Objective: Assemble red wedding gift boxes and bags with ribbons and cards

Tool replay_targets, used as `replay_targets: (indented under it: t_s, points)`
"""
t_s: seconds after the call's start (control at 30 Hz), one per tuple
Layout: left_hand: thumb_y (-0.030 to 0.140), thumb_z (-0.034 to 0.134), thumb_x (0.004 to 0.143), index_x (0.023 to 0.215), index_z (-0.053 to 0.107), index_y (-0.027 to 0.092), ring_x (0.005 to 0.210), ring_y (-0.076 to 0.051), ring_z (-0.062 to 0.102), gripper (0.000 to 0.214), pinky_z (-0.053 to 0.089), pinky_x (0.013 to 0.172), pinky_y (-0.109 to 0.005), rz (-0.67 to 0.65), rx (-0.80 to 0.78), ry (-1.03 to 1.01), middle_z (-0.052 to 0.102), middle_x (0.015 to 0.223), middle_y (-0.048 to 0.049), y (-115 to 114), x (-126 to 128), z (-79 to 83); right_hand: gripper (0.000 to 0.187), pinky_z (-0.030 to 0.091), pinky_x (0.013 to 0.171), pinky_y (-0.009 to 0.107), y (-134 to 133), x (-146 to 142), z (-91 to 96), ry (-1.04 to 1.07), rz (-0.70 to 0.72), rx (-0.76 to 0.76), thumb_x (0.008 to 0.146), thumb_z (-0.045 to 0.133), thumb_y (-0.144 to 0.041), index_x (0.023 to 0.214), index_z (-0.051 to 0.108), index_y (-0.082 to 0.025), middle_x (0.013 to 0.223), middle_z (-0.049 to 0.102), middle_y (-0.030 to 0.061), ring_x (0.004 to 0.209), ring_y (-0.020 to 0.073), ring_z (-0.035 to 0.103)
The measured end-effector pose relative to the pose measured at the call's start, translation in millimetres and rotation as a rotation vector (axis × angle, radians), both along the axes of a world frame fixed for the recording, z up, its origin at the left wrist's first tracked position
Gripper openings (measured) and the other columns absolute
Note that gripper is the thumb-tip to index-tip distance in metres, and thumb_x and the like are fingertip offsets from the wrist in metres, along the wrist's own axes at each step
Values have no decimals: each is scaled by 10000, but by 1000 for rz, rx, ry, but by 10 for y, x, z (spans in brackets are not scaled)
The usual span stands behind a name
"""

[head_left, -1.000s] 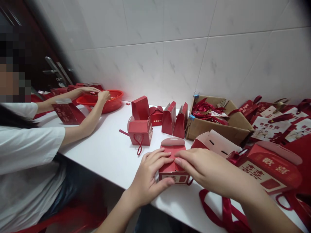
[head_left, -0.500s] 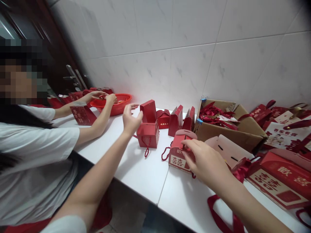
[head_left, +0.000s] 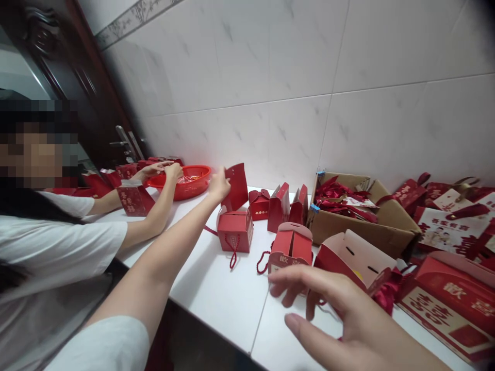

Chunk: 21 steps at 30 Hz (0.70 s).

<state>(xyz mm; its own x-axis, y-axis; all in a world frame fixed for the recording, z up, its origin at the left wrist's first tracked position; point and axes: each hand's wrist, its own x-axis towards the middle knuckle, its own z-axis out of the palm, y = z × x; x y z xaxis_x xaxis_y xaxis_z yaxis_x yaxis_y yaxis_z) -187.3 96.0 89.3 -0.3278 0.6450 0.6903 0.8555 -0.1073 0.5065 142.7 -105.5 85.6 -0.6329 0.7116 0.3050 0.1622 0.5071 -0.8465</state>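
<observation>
My left hand (head_left: 219, 186) is closed on the left edge of a red paper gift bag (head_left: 237, 186), which is tilted behind a small red gift box (head_left: 234, 232) with a cord handle. Fingers apart, my right hand (head_left: 328, 304) holds nothing and hovers over the front of the table. Just beyond it stands a red gift box with a scalloped top (head_left: 292, 242), its front partly hidden by my fingers. To its right sits an open red box (head_left: 353, 263) with its pale inner flap raised and something yellow inside.
A cardboard carton (head_left: 359, 232) of red ribboned items stands by the wall, with red bags (head_left: 279, 208) left of it. A large red box (head_left: 452, 304) lies at right. On the left, a co-worker's hands (head_left: 172, 172) are over a red basin (head_left: 193, 190).
My left hand has closed on the red bag, which now tilts. My right hand has left the scalloped-top box and come nearer to me, fingers spreading.
</observation>
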Motion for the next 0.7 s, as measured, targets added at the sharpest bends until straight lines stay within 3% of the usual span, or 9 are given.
replay_targets:
  t_s: [0.07,0.17,0.23,0.3,0.37,0.43,0.5,0.57,0.7]
  points:
    - [112,555,818,948,539,167,948,-300,650,142,475,874,-466,54,84,-5,668,875,-114,-122,100,190,306,536,794,270,130,-5,-2,22,-34,-159,833,602,-286,1137,614,-312,1073,670,1,949,158,635]
    - [207,542,861,967,507,219,879,-249,668,112,506,826,-398,45,247,-2,670,877,-68,-397,413,487,404,515,877,314,392,5,-22,228,-108,-398,811,651,-461,1163,594,-270,1158,642,54,1102,206,591]
    - [227,589,844,899,489,238,766,-191,678,115,536,712,-312,-176,463,-65,668,787,-9,-630,729,628,477,489,924,332,533,26,-33,442,-101,-533,793,670,-499,1193,571,-259,1237,607,72,1178,225,553]
    - [212,615,837,837,457,237,685,-145,672,160,541,632,-261,-477,563,-121,665,747,27,-874,1078,702,532,473,943,365,612,49,-34,617,-43,-635,799,649,-541,1235,538,-257,1292,572,88,1197,244,542]
    - [146,644,810,788,446,231,617,-115,654,216,526,547,-214,-659,612,-88,628,661,59,-1097,1391,721,617,448,974,410,634,65,-25,723,49,-681,794,577,-658,1254,523,-252,1311,552,108,1198,271,539]
    - [74,628,801,795,455,229,675,-123,688,233,556,565,-214,-824,560,-6,671,733,47,-1286,1612,711,740,427,994,444,619,72,-9,810,186,-702,739,466,-801,1225,546,-250,1321,539,117,1205,301,527]
    - [19,571,817,827,481,230,886,-182,716,230,606,742,-304,-961,469,69,723,884,8,-1448,1724,694,814,419,995,474,595,73,4,913,339,-705,695,348,-888,1155,590,-261,1318,540,101,1205,326,521]
    - [-12,529,816,875,517,238,1030,-227,683,258,597,851,-386,-1017,432,157,736,1007,-18,-1599,1740,683,821,411,998,497,577,69,7,1005,395,-653,710,266,-900,1110,615,-273,1286,565,81,1206,333,516]
    - [19,509,799,946,592,261,965,-234,706,295,632,754,-369,-938,327,361,712,1122,-15,-1838,1615,662,883,434,978,468,604,34,-15,919,135,-346,746,163,-870,1258,542,-259,1172,623,100,1152,304,548]
